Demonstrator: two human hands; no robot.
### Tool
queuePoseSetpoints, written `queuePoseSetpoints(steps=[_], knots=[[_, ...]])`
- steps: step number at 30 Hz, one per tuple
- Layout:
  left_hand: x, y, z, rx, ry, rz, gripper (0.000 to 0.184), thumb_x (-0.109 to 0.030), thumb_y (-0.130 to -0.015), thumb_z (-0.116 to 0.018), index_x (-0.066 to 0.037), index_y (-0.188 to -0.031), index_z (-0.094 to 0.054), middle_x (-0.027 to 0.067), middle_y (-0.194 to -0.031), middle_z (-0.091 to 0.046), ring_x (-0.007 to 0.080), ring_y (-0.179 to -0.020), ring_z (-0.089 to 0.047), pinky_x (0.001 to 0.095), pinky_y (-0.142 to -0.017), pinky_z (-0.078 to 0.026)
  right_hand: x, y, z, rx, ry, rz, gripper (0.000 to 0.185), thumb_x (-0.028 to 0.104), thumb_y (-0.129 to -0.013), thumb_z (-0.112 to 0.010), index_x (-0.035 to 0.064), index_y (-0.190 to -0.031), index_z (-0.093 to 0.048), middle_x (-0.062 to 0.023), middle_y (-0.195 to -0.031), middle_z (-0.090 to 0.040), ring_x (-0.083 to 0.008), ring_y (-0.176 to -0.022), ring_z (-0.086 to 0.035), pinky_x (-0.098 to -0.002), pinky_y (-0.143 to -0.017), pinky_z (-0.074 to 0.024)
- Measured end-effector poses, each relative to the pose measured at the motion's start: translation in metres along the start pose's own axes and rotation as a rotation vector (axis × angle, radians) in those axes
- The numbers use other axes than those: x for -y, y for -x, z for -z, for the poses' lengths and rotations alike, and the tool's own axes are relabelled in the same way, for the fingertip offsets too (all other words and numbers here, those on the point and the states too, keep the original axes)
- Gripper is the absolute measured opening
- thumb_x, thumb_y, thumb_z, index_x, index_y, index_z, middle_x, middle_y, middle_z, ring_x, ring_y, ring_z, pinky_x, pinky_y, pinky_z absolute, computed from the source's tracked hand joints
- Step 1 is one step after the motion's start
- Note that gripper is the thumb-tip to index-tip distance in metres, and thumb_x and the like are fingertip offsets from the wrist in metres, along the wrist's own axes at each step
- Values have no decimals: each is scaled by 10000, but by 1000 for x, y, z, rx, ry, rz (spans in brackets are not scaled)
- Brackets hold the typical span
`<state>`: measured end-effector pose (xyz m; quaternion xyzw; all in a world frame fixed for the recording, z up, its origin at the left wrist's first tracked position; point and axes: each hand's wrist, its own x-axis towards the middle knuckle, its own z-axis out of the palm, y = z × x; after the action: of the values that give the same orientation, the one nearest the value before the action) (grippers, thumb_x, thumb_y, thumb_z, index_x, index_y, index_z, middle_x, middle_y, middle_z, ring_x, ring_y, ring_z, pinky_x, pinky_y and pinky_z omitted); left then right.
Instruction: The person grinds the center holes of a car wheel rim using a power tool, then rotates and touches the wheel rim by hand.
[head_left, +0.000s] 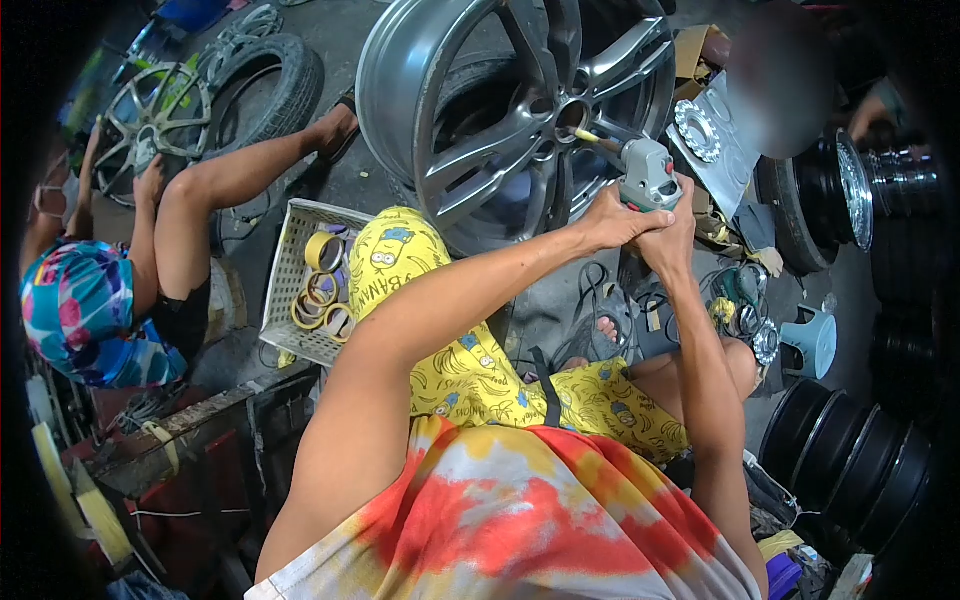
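Both my hands are wrapped round a grey and green power tool (pixel 650 172) with a long narrow tip. My left hand (pixel 618 220) grips its near left side, and my right hand (pixel 672 228) closes round its right side, close against the left. The tool's tip points at the hub of a large grey alloy wheel (pixel 480 160) that stands upright in front of me. Whether the tip touches the metal I cannot tell. Below the tool, a dark cable lies on the floor by my foot.
A crate (pixel 285 280) holds several tape rolls (pixel 323 252). At the left a co-worker sits holding a spoked wheel (pixel 155 125) near a tire (pixel 290 90). To the right are a light blue stool (pixel 812 342), black rims (pixel 850 455) and another person's arm.
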<state>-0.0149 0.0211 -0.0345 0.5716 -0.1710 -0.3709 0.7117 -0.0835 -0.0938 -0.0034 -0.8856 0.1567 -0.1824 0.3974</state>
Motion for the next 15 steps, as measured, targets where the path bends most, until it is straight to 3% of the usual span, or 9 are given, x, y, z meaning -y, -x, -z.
queuePoseSetpoints(steps=[6,10,15], knots=[[8,-2,-5,-20,18,-86,713,-400,-764,-908,-20,-1301,-631,104,-1243,-688,190,-1163,-638,346,-1047,-484,-8,4,-1,-13,-16,-6,753,183,-706,-870,40,-1312,-447,-226,-1098,-710,-359,-1060,-721,-411,-920,-539],[3,-2,-3,-16,-49,2,704,-395,-769,-905,-14,-1294,-632,111,-1237,-688,194,-1153,-644,344,-1043,-486,-11,1,-1,-18,2,-2,748,178,-704,-869,44,-1305,-445,-231,-1075,-703,-389,-1042,-716,-426,-912,-538],[8,-5,-2,-17,6,-44,722,-409,-768,-907,-15,-1304,-628,112,-1245,-686,196,-1161,-642,342,-1045,-484,-5,1,0,-10,-21,-5,749,171,-704,-863,46,-1308,-439,-236,-1078,-702,-403,-1044,-713,-432,-908,-538]])
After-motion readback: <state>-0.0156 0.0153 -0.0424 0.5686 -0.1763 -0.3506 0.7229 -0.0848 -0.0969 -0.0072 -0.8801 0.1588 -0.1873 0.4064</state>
